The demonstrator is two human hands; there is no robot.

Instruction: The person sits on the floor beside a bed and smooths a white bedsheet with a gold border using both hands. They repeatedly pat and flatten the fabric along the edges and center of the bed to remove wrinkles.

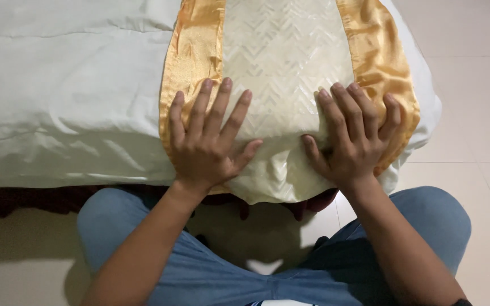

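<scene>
Both palms press flat on the cream and gold bed runner [284,62] draped over the foot of the white bed [69,96]. The left hand [208,141] lies fingers spread across the gold border; the right hand [353,136], fingers curled slightly, bunches cloth beneath it. Neither holds anything.

Left hand [206,148] at 9 o'clock and right hand [351,141] at 3 o'clock press flat on the gold-edged cream bed runner [283,62] over the bed [63,96].

No packages, labels, signs or screens in view.
</scene>
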